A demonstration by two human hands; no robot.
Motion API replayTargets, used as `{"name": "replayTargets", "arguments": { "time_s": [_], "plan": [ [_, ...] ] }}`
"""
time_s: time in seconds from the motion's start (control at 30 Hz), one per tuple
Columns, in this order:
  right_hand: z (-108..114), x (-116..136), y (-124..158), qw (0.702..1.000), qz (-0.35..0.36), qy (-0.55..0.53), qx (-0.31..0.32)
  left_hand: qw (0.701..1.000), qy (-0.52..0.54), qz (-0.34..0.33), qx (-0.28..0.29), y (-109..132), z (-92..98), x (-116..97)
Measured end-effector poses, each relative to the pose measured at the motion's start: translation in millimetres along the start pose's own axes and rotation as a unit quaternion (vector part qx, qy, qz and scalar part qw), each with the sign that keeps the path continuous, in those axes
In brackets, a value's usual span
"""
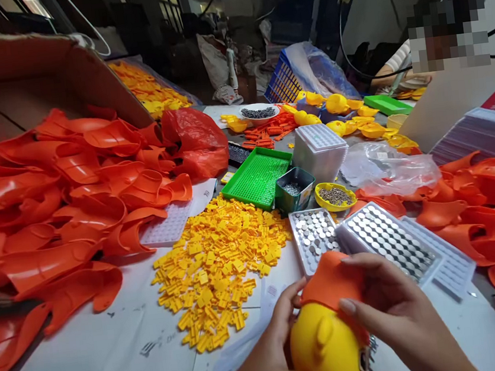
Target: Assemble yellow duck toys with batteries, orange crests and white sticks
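A yellow plastic toy figure (321,341) with a dark-rimmed eye and an orange shell part (330,283) is between my hands at the bottom of the view. My left hand (277,343) wraps round its yellow side from the left. With thumb and fingers, my right hand (389,294) grips the orange part from the right. Just beyond them are a white tray (313,237) of loose silver discs and another tray (388,244) with discs set in rows. Small yellow plastic pieces (220,260) lie heaped to the left.
Orange shells (74,193) fill the left side by a cardboard box (7,82); more orange shells (491,205) lie at right. Behind stand a green tray (257,175), a tin (295,189), and a yellow dish (335,196) of screws. Another person (398,61) sits at back right.
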State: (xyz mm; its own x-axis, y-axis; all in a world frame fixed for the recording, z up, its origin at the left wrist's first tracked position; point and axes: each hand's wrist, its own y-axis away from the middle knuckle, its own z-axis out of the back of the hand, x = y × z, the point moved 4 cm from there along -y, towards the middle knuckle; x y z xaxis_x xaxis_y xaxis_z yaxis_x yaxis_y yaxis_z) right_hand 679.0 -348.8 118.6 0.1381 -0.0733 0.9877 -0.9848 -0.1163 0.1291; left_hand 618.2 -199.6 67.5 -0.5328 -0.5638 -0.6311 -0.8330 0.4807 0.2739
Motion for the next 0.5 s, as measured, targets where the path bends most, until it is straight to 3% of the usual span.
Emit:
{"name": "replayTargets", "arguments": {
  "time_s": [0.13, 0.23, 0.5],
  "plan": [
    [-6, -2, 5, 0.997, -0.013, -0.021, -0.072, 0.995, -0.085, -0.053, -0.031, -2, 9.5, 3],
    [-5, -4, 2, 0.997, -0.017, -0.002, -0.071, 0.988, -0.127, -0.060, -0.067, 0, 12.0, 2],
    [6, -11, -4, 0.995, 0.022, 0.084, -0.041, 0.988, -0.092, -0.039, -0.118, 1, 11.7, 4]
  ]
}}
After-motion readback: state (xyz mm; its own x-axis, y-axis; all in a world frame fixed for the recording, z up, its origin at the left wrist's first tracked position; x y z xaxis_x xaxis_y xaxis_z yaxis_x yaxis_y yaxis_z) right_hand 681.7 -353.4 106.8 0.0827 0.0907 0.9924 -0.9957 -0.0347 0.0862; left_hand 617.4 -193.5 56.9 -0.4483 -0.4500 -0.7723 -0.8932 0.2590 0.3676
